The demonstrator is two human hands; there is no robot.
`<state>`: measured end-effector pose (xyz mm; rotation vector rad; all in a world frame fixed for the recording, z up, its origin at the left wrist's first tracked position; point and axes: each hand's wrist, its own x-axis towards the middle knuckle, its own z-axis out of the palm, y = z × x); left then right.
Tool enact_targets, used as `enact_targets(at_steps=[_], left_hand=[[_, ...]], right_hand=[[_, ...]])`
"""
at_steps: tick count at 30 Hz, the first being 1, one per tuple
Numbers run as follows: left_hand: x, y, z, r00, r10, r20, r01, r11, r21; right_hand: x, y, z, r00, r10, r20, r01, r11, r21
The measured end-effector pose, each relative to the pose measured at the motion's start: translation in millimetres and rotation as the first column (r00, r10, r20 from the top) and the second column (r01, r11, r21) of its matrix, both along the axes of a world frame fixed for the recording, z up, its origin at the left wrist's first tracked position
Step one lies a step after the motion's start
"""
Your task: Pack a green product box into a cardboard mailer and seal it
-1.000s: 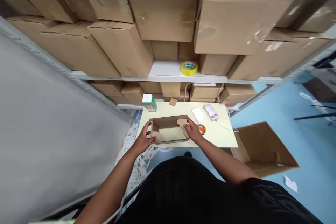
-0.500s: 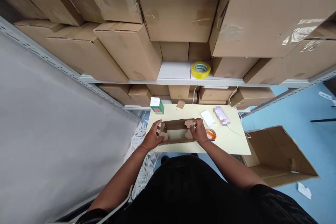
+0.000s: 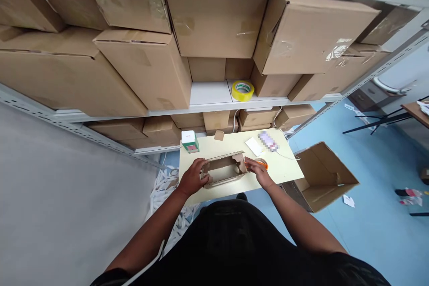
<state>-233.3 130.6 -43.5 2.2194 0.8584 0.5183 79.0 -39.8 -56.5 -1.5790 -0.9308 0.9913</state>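
A small brown cardboard box [image 3: 224, 169], its flaps open, stands on a pale yellow table [image 3: 284, 167]. My left hand [image 3: 193, 178] grips the box's left end, fingers curled round the wall and flap. My right hand [image 3: 258, 169] is at the box's right end, fingers bent on the right flap. Under and just behind my right hand lies an orange tape roll [image 3: 262, 162], partly hidden.
On the table stand a green-and-white carton [image 3: 189, 141], a cardboard scrap [image 3: 219, 135], a white card [image 3: 254, 146] and a cabled device [image 3: 268, 141]. Shelves of brown boxes hold yellow tape [image 3: 242, 90]. An open carton [image 3: 320, 177] sits right; paper strips [image 3: 164, 185] lie left.
The camera has swung left and tilted. The box has turned a little, its right end now farther from me. Both hands stay at its ends.
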Motion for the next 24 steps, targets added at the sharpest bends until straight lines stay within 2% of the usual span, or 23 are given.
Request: enact_targets(at_steps=[2, 5, 10, 15, 17, 20, 24], left_hand=[[0, -3, -1.8, 1.000, 0.003, -0.009, -0.002, 0.999, 0.051], [3, -6, -2.0, 1.000, 0.000, -0.026, 0.003, 0.994, 0.107], [15, 0, 9.7, 0.997, -0.035, -0.071, 0.044, 0.992, 0.121], [16, 8, 24.1, 0.997, -0.072, -0.032, 0.071, 0.997, -0.023], [16, 9, 24.9, 0.998, -0.062, -0.009, 0.061, 0.997, -0.050], [23, 8, 21.0, 0.998, -0.013, -0.055, 0.012, 1.000, -0.003], [31, 15, 15.4, 0.997, 0.022, -0.072, -0.021, 1.000, 0.019]], right_hand=[[-6, -22, 0.0, 0.999, 0.040, 0.017, -0.040, 0.998, 0.039], [-22, -39, 0.1, 0.974, 0.104, 0.201, -0.121, 0.990, 0.074], [-31, -18, 3.4, 0.912, 0.046, 0.407, -0.082, 0.994, 0.073], [-19, 1, 4.1, 0.874, 0.061, 0.483, -0.114, 0.990, 0.081], [-16, 1, 3.8, 0.871, 0.083, 0.484, -0.136, 0.988, 0.076], [-17, -1, 4.7, 0.877, 0.095, 0.472, -0.149, 0.986, 0.078], [-20, 1, 3.1, 0.891, 0.036, 0.452, -0.069, 0.996, 0.057]])
